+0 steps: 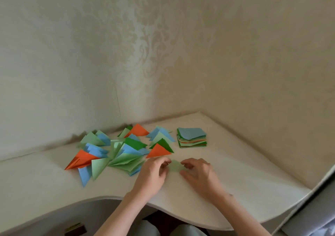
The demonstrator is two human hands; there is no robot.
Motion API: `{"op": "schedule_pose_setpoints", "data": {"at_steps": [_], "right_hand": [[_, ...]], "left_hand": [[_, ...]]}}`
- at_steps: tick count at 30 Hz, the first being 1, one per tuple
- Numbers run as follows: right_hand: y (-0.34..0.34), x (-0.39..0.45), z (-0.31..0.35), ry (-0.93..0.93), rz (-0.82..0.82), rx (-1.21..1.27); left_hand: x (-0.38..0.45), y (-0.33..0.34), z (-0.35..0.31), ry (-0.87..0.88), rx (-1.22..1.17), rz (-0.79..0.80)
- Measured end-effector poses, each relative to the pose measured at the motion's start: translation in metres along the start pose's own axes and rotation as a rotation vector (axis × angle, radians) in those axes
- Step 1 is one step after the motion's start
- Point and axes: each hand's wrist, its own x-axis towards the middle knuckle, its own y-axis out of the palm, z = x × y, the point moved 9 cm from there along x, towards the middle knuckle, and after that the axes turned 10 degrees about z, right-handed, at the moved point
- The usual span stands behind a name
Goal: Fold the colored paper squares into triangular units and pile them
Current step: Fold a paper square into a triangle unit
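Observation:
A light green paper piece [175, 166] lies on the white table [235, 181] between my two hands. My left hand [154, 174] pinches its left side with curled fingers, and my right hand [197, 172] pinches its right side. The paper is blurred and partly hidden by my fingers. To the left and behind spreads a loose pile of folded triangles [119, 150] in orange, blue, light green and dark green. A neat stack of unfolded colored squares [192, 138], blue on top, stands behind my right hand.
The table sits in a corner, with patterned walls [145, 54] behind and to the right. Its wavy front edge [108, 198] curves near my forearms. A small dark object [76, 229] lies below the table at the bottom left.

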Motion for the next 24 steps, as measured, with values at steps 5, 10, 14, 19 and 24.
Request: {"op": "schedule_pose_setpoints", "data": {"at_steps": [5,10,14,19,24], "right_hand": [[0.001,0.009,-0.004,0.128,-0.049,0.086],[0.004,0.01,-0.012,0.198,-0.095,0.18],[0.006,0.013,-0.019,0.259,-0.095,0.217],[0.008,0.016,-0.025,0.278,-0.036,0.292],[0.009,0.014,-0.023,0.264,-0.039,0.28]], "left_hand": [[0.005,0.005,-0.002,-0.077,0.07,-0.105],[0.007,0.009,-0.002,-0.114,0.14,-0.133],[0.008,0.007,0.007,-0.156,0.021,-0.138],[0.006,0.005,0.018,-0.187,-0.093,-0.102],[0.001,-0.001,0.019,-0.199,-0.12,-0.104]]}}
